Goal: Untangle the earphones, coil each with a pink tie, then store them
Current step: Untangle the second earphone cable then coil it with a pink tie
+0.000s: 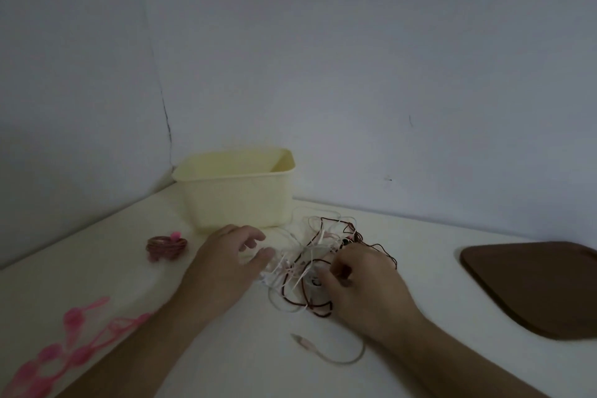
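Observation:
A tangle of white and dark red earphone cables (318,245) lies on the white table in front of a pale yellow bin (235,191). My left hand (226,263) rests at the tangle's left edge, its fingers loosely curved over white strands. My right hand (361,281) has its fingers curled into the tangle's lower right part and pinches cable there. A loose white cable end with a plug (326,350) trails toward me. One coiled dark red earphone (166,247), bound with a pink tie, lies to the left. Several pink ties (74,342) lie at the lower left.
A brown tray (533,287) sits at the right edge of the table. Grey walls meet in a corner behind the bin. The table's near edge is out of view.

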A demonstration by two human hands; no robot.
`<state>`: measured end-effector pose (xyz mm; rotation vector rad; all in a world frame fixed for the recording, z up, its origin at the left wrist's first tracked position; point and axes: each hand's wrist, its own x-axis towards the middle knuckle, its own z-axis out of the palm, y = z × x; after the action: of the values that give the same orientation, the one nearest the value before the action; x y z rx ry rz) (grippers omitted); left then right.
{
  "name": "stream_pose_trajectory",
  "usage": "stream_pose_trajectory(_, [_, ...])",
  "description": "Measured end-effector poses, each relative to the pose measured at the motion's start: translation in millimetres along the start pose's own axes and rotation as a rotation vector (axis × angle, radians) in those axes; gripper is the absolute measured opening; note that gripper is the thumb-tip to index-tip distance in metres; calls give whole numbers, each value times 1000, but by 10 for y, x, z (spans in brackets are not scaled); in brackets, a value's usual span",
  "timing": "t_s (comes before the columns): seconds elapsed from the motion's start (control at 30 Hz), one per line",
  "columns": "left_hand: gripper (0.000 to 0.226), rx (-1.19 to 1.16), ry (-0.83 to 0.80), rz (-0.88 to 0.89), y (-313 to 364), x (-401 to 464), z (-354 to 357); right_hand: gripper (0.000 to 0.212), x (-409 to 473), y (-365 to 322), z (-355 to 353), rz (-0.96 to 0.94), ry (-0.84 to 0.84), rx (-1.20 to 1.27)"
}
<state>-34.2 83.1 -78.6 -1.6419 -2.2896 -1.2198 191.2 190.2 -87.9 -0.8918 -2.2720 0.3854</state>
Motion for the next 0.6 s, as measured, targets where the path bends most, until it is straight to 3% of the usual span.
stream_pose_trajectory(0.1, [13,-17,-110,-134,53,124,154,22,8,17,-2,20,31,50])
stream_pose_trajectory(0.27, [21,-171,44,-252,-122,168,234,22,134,36,-268,304,199,466])
stream_pose_trajectory(0.37, [23,-390,148,-310,-122,175,173,12,254,78,-462,384,281,758])
stream_pose_trajectory(0.43, [24,-550,246,-331,-71,186,84,23,312,94,-553,373,330,907])
stream_pose_trajectory(0.6, [19,-1062,280,-426,30,165,-118,40,374,224,-649,394,430,902])
